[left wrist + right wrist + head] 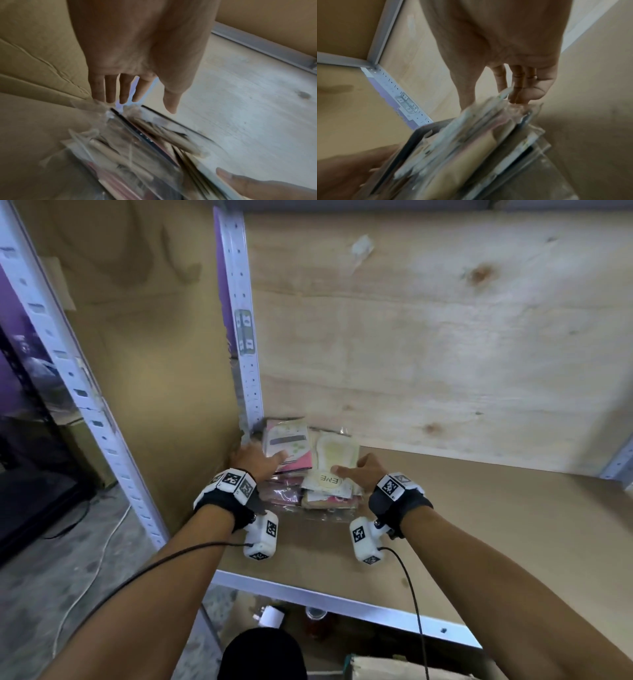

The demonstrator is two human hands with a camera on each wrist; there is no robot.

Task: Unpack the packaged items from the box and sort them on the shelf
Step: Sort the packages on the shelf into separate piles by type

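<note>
A stack of flat packaged items [310, 474] in clear wrap lies in the back left corner of the shelf board [479, 525]. A pink packet [291, 440] and a pale yellow one [337, 455] lie on top. My left hand [260, 460] rests against the stack's left side, fingers [111, 89] straight, right at the packets' edges [145, 142]. My right hand [364, 470] flanks the right side with its thumb on a round-labelled packet [327, 479]. In the right wrist view its straight fingers [518, 83] reach down beside the stack [462, 142].
A plywood back wall [445, 337] and a cardboard side panel [154, 371] close in the corner, by a white perforated upright [243, 337]. The shelf's metal front rail [342, 601] runs below my wrists. A cardboard box [394, 667] sits at the bottom edge.
</note>
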